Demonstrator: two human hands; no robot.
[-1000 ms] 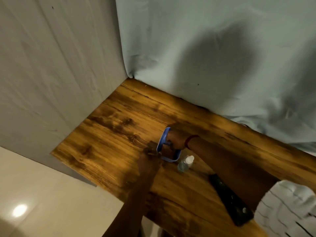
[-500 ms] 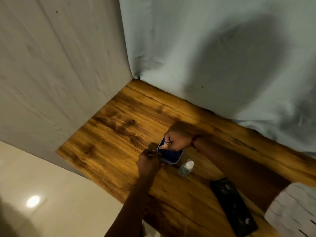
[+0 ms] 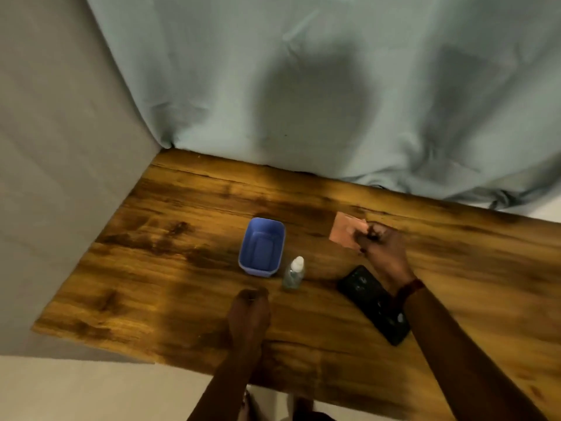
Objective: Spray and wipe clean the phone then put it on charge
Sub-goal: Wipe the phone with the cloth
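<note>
Left hand (image 3: 250, 311) rests curled and empty near the worktop's (image 3: 158, 284) front edge. Just beyond stand the spray bottle (image 3: 294, 273) and blue tub (image 3: 262, 246); the phone (image 3: 368, 299) lies under the right wrist. Farther back, the right hand (image 3: 381, 247) pinches the pink cloth (image 3: 344, 230). Preparation seems under way; next, spraying the phone needs the bottle lifted.

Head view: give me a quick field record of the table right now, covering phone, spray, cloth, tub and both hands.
phone: dark, flat on the wooden table, near edge, partly under the right forearm
spray bottle: small, clear, upright, between blue tub and phone
cloth: pinkish square, on the table, pinched at one corner
blue tub: open, looks empty
right hand: gripping the cloth
left hand: loosely closed, resting near the table edge, whether it holds anything unclear
charger: none visible
</note>
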